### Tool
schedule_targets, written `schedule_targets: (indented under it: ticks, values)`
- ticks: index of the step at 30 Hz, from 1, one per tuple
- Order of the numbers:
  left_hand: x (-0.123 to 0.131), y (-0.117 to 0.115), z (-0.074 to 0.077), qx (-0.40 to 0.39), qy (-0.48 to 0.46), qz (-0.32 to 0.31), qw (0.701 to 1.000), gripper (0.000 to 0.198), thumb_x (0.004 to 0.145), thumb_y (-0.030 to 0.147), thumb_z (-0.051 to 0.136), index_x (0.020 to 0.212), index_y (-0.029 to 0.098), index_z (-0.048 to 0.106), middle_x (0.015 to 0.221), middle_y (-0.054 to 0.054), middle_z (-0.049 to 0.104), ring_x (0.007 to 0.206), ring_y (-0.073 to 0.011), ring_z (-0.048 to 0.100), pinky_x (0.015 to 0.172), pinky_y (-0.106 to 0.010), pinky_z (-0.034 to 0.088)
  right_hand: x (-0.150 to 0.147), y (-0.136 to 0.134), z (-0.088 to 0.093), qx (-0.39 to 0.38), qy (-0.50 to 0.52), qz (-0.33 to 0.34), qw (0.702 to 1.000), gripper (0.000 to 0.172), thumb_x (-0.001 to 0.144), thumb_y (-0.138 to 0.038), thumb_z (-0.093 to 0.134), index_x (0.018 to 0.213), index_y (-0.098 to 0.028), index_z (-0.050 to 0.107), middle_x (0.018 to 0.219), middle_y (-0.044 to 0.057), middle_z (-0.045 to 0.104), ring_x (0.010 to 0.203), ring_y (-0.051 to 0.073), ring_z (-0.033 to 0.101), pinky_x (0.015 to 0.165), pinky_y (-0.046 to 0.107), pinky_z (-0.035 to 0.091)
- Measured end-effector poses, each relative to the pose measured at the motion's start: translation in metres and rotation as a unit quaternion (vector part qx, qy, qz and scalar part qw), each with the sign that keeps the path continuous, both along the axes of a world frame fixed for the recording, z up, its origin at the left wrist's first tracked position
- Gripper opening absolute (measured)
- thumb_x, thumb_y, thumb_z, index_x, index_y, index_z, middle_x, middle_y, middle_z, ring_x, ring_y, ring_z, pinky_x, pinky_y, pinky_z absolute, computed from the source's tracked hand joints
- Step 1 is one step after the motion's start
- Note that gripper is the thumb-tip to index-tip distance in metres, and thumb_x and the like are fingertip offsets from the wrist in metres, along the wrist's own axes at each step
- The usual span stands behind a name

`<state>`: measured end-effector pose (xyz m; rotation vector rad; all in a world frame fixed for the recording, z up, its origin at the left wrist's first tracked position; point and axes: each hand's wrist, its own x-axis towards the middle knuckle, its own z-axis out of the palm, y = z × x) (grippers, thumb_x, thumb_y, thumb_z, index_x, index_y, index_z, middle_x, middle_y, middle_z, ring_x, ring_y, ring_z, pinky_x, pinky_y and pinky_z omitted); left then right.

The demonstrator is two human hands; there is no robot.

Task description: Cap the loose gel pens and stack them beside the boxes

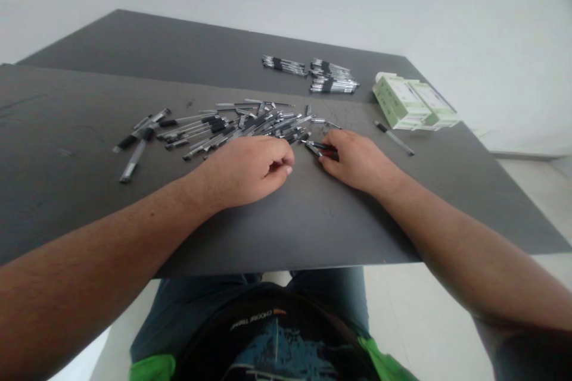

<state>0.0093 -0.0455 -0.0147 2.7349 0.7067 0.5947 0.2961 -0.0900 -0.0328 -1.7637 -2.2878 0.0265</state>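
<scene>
My left hand is closed at the near edge of a heap of pens and pen parts. Its thumb and fingers curl together, and whatever they may hold is hidden. To its right, my right hand rests low over the grey table, fingers closed round dark pen parts whose ends stick out to the left. The exact number of these parts cannot be made out. Clear barrels, black grips and thin refills lie mixed in the heap beyond both hands.
Farther back lie bundles of pens, with another bundle to their left. Green and white boxes stand at the right. A single pen lies before them. Several pens lie left of the heap. The table's front edge is close to my body.
</scene>
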Motion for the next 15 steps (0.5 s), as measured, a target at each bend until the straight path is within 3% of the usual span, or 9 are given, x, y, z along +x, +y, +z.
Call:
schedule_targets:
  ticks: [8, 15]
  values:
    - [0.0003, -0.0014, 0.0002, -0.001, -0.004, -0.001, 1.000, 0.019, 0.102, 0.029, 0.060, 0.103, 0.021, 0.078, 0.094, -0.005, 0.081, 0.091, -0.0242, 0.076, 0.083, -0.037, 0.052, -0.0028, -0.0004, 0.0003, 0.007, 0.007, -0.011, 1.000, 0.011, 0.097, -0.029, 0.075, 0.104, -0.023, 0.069, 0.105, 0.012, 0.081, 0.100, 0.035, 0.077, 0.088, 0.043, 0.057]
    - [0.0000, -0.0006, 0.0006, -0.003, 0.000, -0.003, 1.000, 0.020, 0.102, 0.029, 0.059, 0.103, 0.021, 0.078, 0.096, -0.005, 0.082, 0.091, -0.0243, 0.076, 0.084, -0.037, 0.052, -0.0028, 0.0011, 0.0012, 0.013, -0.018, 0.002, 1.000, 0.006, 0.098, -0.022, 0.069, 0.102, -0.023, 0.073, 0.105, 0.012, 0.082, 0.099, 0.032, 0.075, 0.086, 0.041, 0.057]
